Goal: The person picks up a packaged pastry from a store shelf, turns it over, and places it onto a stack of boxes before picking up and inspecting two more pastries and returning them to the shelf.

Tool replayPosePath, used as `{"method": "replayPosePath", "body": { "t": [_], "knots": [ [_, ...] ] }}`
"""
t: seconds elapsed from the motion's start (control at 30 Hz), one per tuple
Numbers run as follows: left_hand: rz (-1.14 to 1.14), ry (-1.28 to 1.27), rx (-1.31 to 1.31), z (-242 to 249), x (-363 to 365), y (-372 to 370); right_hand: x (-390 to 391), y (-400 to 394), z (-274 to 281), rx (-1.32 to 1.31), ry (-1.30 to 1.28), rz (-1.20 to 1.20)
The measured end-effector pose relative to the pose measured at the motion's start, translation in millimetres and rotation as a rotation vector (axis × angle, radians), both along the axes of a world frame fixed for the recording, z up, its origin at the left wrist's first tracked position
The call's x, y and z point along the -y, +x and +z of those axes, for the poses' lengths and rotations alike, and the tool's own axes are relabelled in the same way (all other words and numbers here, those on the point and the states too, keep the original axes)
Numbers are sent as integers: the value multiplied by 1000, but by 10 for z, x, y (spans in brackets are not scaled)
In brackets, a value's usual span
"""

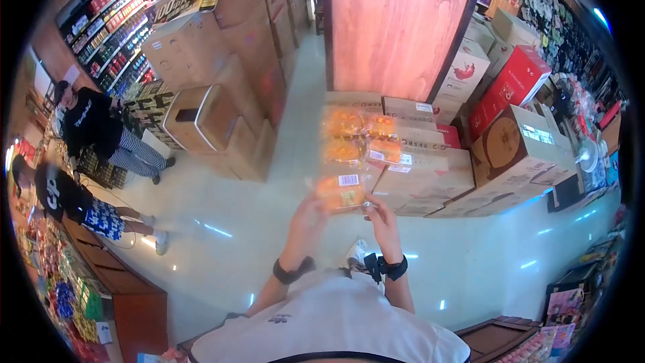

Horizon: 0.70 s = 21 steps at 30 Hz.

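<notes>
An orange package in clear wrap point(341, 196), with a white barcode label on its upper part, is held in front of me between both hands. My left hand point(310, 214) grips its left end, somewhat blurred. The fingers of my right hand point(383, 218) are pinched on the clear wrap at its lower right corner. Just beyond it, several similar orange packages point(341, 149) lie close together on top of cardboard boxes point(423, 173). One of these packages point(384, 150) also shows a barcode label.
Stacked cartons point(222, 87) stand ahead to the left. A wooden panel point(396, 27) rises behind the boxes. To the right are a red box point(508, 91) and a large carton point(521, 148). Two people point(94, 131) stand at the left. A brown cabinet point(138, 323) is at lower left.
</notes>
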State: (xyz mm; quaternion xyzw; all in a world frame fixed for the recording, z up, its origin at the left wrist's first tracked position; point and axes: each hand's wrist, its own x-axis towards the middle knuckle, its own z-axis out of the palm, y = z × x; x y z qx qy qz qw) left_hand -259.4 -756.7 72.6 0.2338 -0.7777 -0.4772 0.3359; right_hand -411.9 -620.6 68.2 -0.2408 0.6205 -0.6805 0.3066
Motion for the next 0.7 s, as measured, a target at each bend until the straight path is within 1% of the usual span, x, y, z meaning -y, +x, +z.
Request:
{"method": "replayPosePath", "body": {
  "t": [0.17,0.23,0.3,0.37,0.47,0.57,0.67,0.7],
  "knots": [
    [-9,51,91,30,-13,-702,-89,-673,10,0,5,-8],
    [-29,78,80,29,-42,-986,-146,-916,20,16,24,-8],
    [-57,94,73,-24,-64,-1211,-210,-1171,-143,8,40,-26],
    [-100,101,76,-111,-99,-1384,-295,-1306,-219,17,54,-46],
    [-152,14,147,-118,-53,-1614,-286,-1536,-196,33,64,-90],
    [-190,81,246,-137,58,-1827,-209,-1678,-308,97,80,-140],
    [-224,6,168,-169,222,-2029,-48,-1807,-373,91,52,-190],
    [-242,41,255,-85,301,-2122,4,-1842,-390,89,39,-210]
  ]
}}
